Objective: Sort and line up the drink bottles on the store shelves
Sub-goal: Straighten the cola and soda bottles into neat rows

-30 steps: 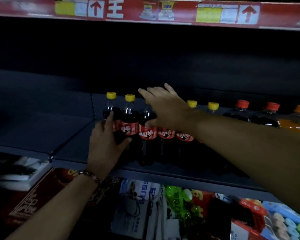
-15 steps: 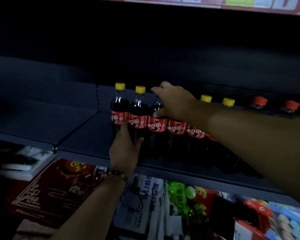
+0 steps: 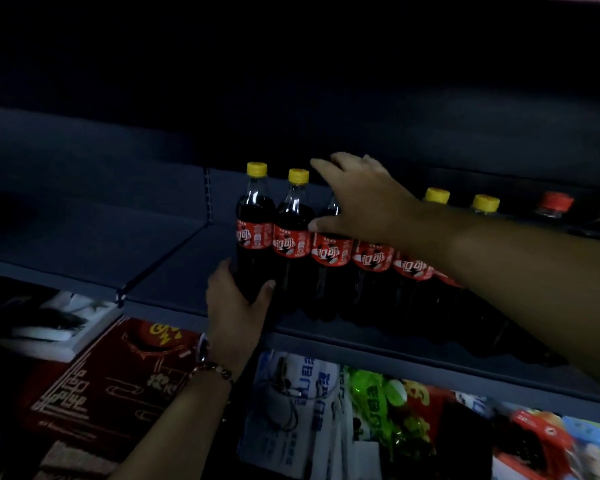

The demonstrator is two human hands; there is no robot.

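Cola bottles with yellow caps and red labels stand in a row on a dark shelf (image 3: 174,282). My left hand (image 3: 238,303) wraps the lower body of the leftmost cola bottle (image 3: 255,220), thumb on its right side. My right hand (image 3: 361,199) reaches in from the right and lies over the top of the third cola bottle (image 3: 331,252). Its neck sits between my thumb and fingers, and its cap is hidden. A second bottle (image 3: 293,233) stands between the two. More yellow-capped bottles (image 3: 437,195) continue to the right behind my forearm.
Red-capped dark bottles (image 3: 556,204) stand at the far right of the same shelf. The shelf's left section (image 3: 66,237) shows only bare board. Below the shelf edge lie packaged goods: a red box (image 3: 101,386), white-blue packs (image 3: 302,403) and green packs (image 3: 381,403).
The view has tilted down, so the red price strip above is gone. My left hand slid lower on the leftmost bottle. My right hand's fingers stretched out further over the third bottle's top.
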